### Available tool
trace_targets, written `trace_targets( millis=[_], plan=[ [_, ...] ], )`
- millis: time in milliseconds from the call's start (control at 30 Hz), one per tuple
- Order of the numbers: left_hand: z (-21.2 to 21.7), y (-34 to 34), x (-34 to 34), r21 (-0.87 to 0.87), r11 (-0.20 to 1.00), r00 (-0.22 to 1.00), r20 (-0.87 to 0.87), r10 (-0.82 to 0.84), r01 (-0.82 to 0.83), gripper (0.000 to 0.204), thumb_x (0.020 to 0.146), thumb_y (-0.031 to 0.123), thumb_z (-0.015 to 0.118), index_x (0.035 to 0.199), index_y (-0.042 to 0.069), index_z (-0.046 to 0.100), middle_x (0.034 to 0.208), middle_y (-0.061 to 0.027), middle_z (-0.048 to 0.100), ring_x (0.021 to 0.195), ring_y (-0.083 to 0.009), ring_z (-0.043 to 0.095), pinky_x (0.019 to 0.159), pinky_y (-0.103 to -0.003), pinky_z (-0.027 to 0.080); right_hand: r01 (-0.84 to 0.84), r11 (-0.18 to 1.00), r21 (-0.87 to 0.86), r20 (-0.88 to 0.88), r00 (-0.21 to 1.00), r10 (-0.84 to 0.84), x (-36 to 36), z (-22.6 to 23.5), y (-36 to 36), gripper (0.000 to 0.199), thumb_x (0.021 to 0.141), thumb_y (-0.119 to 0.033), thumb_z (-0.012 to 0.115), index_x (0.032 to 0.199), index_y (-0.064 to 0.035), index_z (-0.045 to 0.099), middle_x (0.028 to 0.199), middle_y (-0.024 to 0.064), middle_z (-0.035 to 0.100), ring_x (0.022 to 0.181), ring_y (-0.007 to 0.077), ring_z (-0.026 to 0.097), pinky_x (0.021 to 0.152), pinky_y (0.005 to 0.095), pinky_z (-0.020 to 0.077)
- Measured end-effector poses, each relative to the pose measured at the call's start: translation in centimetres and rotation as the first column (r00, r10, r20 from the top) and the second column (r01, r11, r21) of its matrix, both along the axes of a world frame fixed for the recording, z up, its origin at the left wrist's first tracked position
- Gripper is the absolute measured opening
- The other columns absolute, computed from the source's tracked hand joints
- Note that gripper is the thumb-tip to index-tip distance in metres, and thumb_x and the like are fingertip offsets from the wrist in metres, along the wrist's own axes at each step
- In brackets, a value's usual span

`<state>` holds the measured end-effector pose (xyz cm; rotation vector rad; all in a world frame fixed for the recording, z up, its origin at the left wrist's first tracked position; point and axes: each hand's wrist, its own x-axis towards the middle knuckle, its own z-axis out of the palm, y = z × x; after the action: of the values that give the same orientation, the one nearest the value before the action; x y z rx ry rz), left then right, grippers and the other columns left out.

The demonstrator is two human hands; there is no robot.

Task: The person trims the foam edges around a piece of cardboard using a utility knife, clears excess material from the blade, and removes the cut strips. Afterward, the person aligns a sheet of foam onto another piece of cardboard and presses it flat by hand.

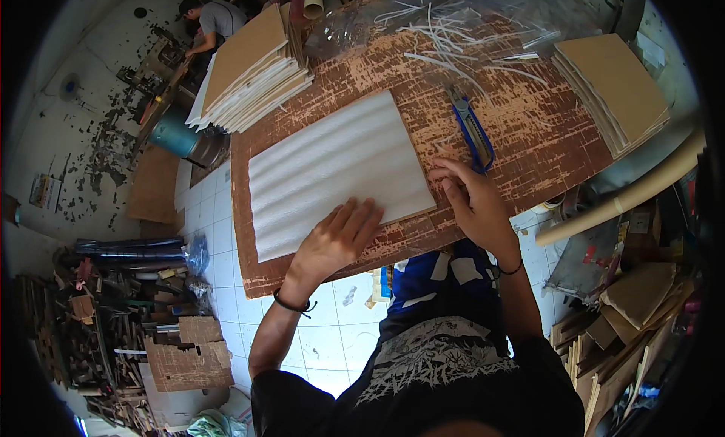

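A white foam sheet [332,165] lies over a brown board, whose thin edge [417,146] shows along the right side. My left hand [340,237] rests flat on the near part of the foam, fingers stretched out, holding nothing. Beside the board's near right corner is my right hand [474,204], its fingers loosely curved and apart with nothing visible between them. A blue utility knife [473,131] lies on the worn brown table [362,67], just beyond my right hand.
Stacks of foam-backed boards stand at the far left [249,67] and far right [615,82]. White foam strips [445,44] lie at the back. A cardboard tube [627,188] slants past the right edge. Scrap wood [106,316] is piled lower left. A person [215,21] works at the far left.
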<state>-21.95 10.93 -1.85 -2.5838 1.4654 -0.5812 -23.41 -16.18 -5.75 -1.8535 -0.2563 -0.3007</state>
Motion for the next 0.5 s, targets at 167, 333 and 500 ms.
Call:
trace_targets(
  millis=[167,333,500],
  plan=[
    [3.1,0.6,0.8,-0.084,0.996,0.996,-0.081,0.032,-0.039,0.040,0.082,0.011,0.072,0.120,0.001,0.065,0.108,-0.0144,0.068,0.095,-0.0267,0.069,0.079,-0.036,0.058,-0.003,0.999,0.053,0.004,1.000,0.003,-0.1,0.1,-0.3,0.031,0.101,-0.011,0.051,0.130,-0.0010,0.055,0.110,0.0146,0.070,0.088,0.0217,0.067,0.079,0.0320,0.0516],
    [2.7,1.3,1.5,-0.048,0.978,0.935,-0.306,0.180,-0.205,0.065,0.082,0.034,0.076,0.135,0.005,0.053,0.138,-0.0218,0.050,0.127,-0.0387,0.051,0.106,-0.047,0.045,-0.038,0.996,0.082,-0.070,0.997,0.044,-0.3,0.1,-0.3,0.031,0.101,-0.011,0.053,0.130,0.0014,0.055,0.111,0.0134,0.071,0.091,0.0166,0.067,0.079,0.0282,0.0510],
    [0.7,1.9,1.6,-0.056,0.982,0.949,-0.274,0.157,-0.179,0.069,0.085,0.046,0.070,0.135,0.002,0.053,0.140,-0.0232,0.049,0.128,-0.0416,0.050,0.107,-0.051,0.043,-0.028,0.998,-0.062,0.069,0.997,0.032,0.4,-0.2,0.3,0.032,0.101,-0.011,0.053,0.129,0.0037,0.055,0.108,0.0157,0.072,0.079,0.0151,0.066,0.073,0.0270,0.0518]
  ],
)
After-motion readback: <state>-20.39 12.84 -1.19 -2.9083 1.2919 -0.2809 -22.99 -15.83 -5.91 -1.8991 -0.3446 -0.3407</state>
